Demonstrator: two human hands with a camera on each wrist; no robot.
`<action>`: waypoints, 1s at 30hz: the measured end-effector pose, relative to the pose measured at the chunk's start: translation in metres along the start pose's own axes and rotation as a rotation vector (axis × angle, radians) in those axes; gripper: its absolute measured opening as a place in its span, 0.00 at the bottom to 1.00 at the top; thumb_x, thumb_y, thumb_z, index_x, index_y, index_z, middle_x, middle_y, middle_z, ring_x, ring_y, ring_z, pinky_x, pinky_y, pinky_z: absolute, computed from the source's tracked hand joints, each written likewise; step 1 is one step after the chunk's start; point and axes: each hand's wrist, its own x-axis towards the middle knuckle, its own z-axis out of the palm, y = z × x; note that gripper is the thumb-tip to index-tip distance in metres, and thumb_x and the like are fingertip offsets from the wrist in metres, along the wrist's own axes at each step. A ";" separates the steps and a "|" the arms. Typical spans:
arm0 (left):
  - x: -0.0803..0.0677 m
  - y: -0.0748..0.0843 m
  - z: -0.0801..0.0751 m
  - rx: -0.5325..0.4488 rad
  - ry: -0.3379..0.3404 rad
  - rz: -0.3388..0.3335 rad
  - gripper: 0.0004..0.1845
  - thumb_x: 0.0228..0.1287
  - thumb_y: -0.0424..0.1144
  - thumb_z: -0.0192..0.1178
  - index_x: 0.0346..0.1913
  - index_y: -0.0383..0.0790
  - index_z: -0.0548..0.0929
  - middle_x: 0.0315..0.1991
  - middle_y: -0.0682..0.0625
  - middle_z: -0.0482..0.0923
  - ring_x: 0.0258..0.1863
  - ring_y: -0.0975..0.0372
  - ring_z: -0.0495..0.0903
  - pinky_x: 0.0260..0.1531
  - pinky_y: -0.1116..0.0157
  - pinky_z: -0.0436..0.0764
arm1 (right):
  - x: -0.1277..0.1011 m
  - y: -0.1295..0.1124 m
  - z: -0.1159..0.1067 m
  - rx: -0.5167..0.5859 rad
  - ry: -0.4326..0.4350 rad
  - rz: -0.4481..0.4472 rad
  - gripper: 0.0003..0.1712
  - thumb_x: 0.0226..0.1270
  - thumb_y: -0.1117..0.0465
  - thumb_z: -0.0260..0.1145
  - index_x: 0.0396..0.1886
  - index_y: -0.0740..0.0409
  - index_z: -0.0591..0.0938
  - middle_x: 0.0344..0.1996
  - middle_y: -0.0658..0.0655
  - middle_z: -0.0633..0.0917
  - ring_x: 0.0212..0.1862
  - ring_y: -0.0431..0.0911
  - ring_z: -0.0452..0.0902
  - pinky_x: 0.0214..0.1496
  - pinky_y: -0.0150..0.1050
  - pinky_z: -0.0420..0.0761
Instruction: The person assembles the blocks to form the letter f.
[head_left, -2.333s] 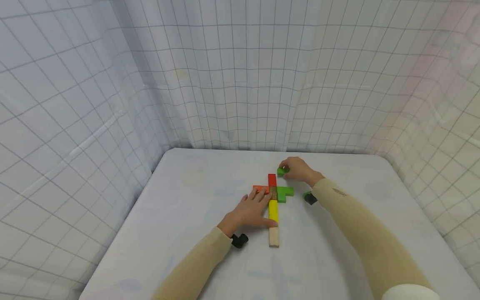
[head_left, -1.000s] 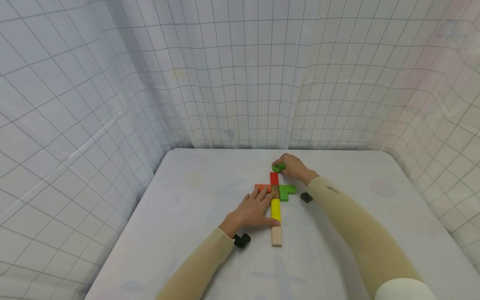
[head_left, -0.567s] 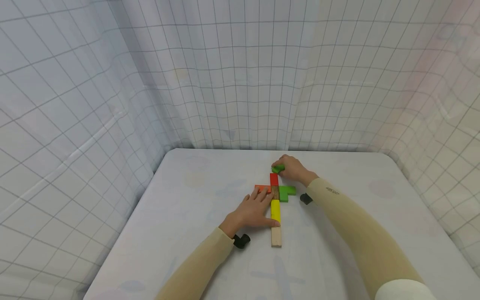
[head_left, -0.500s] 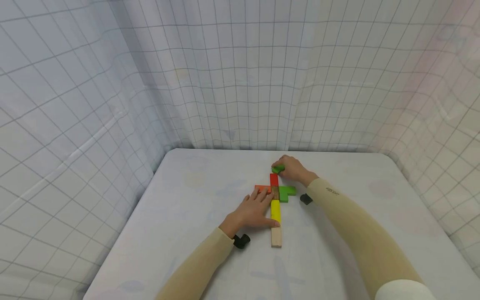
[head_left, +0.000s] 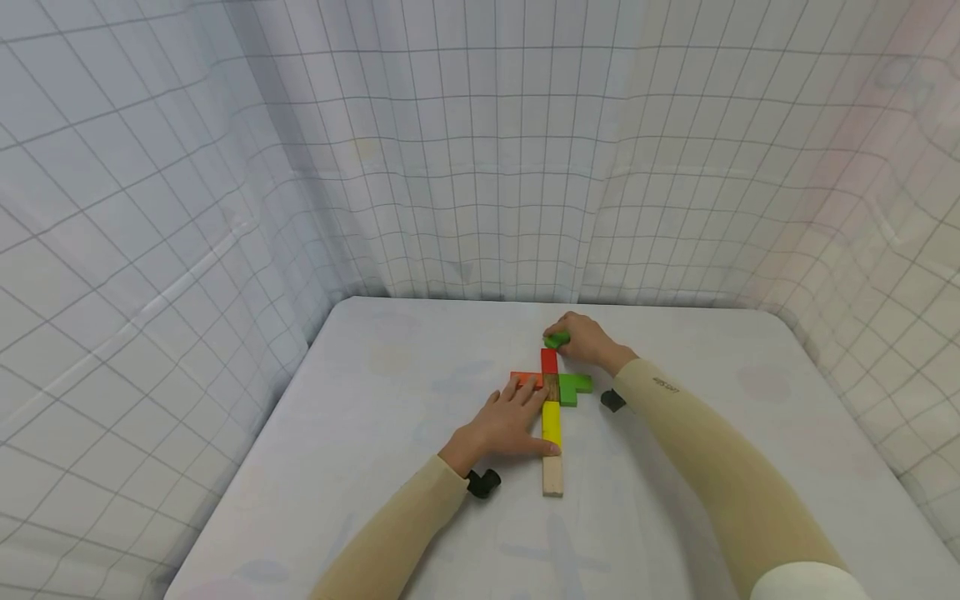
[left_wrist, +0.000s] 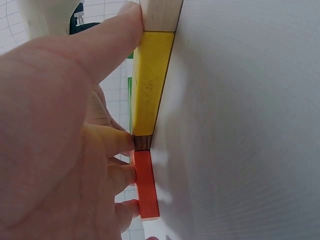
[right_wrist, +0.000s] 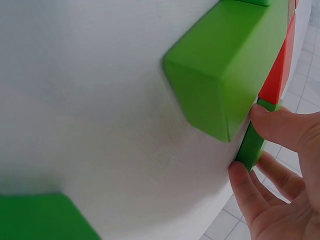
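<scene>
Block row (head_left: pixel 552 427) braced, far green block (head_left: pixel 557 340) pinched.
Shifting seemingly prevented by spread left hand (head_left: pixel 504 422); alignment with red block (head_left: pixel 549 361) presumably eased by fingertip hold of right hand (head_left: pixel 588 337).

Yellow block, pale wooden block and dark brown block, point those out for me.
Yellow block (head_left: pixel 552 425): head view, top face.
Pale wooden block (head_left: pixel 552 473): head view, top face.
Dark brown block (head_left: pixel 553 387): head view, top face.
</scene>
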 end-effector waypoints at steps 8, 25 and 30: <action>0.001 0.001 0.000 0.004 0.005 0.007 0.55 0.43 0.79 0.44 0.72 0.50 0.47 0.72 0.48 0.38 0.69 0.47 0.38 0.59 0.44 0.52 | 0.000 0.002 -0.002 -0.007 0.008 -0.006 0.23 0.55 0.64 0.67 0.51 0.44 0.81 0.51 0.55 0.74 0.52 0.50 0.69 0.56 0.49 0.67; -0.001 0.001 -0.001 -0.011 -0.019 -0.007 0.54 0.45 0.76 0.48 0.72 0.49 0.47 0.72 0.47 0.38 0.69 0.47 0.36 0.60 0.44 0.49 | -0.022 -0.015 -0.026 0.049 0.062 0.008 0.26 0.51 0.61 0.70 0.53 0.52 0.79 0.49 0.60 0.75 0.45 0.52 0.71 0.45 0.46 0.73; -0.001 0.001 0.000 -0.011 -0.013 -0.007 0.55 0.44 0.77 0.46 0.72 0.50 0.47 0.72 0.48 0.38 0.69 0.48 0.37 0.60 0.44 0.50 | -0.038 -0.024 -0.031 0.095 0.063 0.028 0.23 0.54 0.60 0.69 0.53 0.50 0.79 0.47 0.59 0.76 0.47 0.55 0.71 0.45 0.46 0.73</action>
